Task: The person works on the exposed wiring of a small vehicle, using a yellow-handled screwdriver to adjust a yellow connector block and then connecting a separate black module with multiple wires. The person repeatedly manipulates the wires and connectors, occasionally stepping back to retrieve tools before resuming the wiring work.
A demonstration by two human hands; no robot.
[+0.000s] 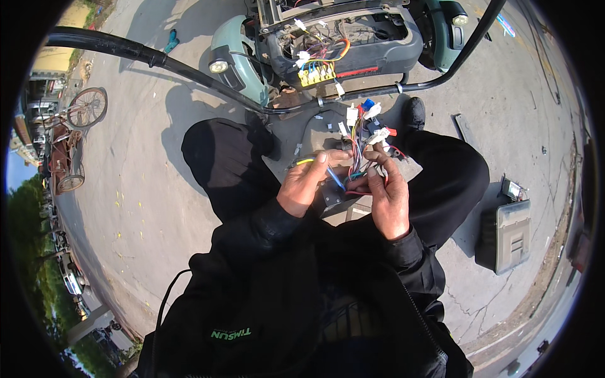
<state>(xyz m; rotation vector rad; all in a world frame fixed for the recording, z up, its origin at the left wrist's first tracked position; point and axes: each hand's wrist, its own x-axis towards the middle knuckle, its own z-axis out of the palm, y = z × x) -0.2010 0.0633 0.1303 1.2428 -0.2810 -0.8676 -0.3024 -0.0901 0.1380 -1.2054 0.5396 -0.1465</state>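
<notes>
A bundle of coloured wires [356, 148] with white plug connectors [372, 123] is held between both hands, above the lap of a person squatting on grey concrete ground [138, 189]. The left hand [305, 183] is closed around the lower part of the bundle, with a yellow wire [304, 162] pinched near its fingertips and a blue wire [336, 179] running beside its thumb. The right hand [387, 195] is curled on the wires from the other side, its fingers [378, 157] pressed against the strands; the two hands are nearly touching. Just beneath them a dark box-shaped unit [331, 198] is partly seen. Ahead, an opened scooter front [340, 44] with exposed wiring is seen, and a grey rectangular case [512, 233] is lying on the ground to the right.
</notes>
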